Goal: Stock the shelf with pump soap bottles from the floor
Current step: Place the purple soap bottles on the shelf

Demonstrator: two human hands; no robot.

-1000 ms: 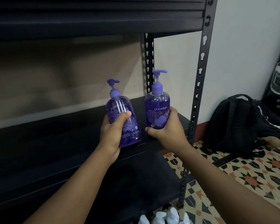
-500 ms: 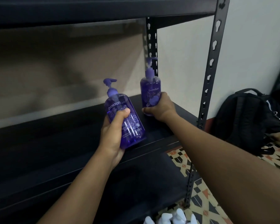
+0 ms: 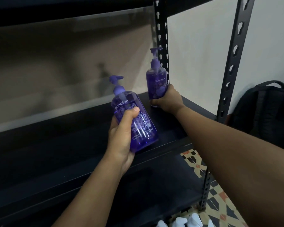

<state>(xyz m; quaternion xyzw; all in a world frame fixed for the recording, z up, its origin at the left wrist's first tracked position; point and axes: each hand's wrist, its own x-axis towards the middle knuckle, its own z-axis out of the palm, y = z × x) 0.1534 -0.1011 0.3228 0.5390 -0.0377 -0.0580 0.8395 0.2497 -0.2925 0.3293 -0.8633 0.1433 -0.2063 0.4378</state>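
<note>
On the dark middle shelf (image 3: 56, 145) of a black metal rack, toward its right end, two purple pump bottles of Guardian hand wash were in the person's grasp. The left hand (image 3: 121, 138) gripped the near bottle (image 3: 138, 122) from its left side, thumb pressed across the printed front and fingers curled behind. This bottle was tilted, its pump head leaning up and to the left, and its lower corner hung over the shelf's front edge; whether it touched the board could not be told. Its label read "guardian" and "500ml". The right hand (image 3: 168, 102) was closed round the lower half of the far bottle (image 3: 156, 82), which stood upright at the back right corner of the same shelf, just in front of the rear slotted upright (image 3: 161, 30). The fingers hid its base, so contact with the board was uncertain. The two bottles were apart, the far one behind and to the right of the near one. The front slotted upright (image 3: 233, 63) rose at the shelf's right front corner, against a pale wall (image 3: 195, 54). Beyond it a black backpack (image 3: 266, 112) sat on the patterned tiled floor (image 3: 220, 210). At the bottom edge of the view, white pump tops (image 3: 187, 222) showed on the floor below the rack.
</note>
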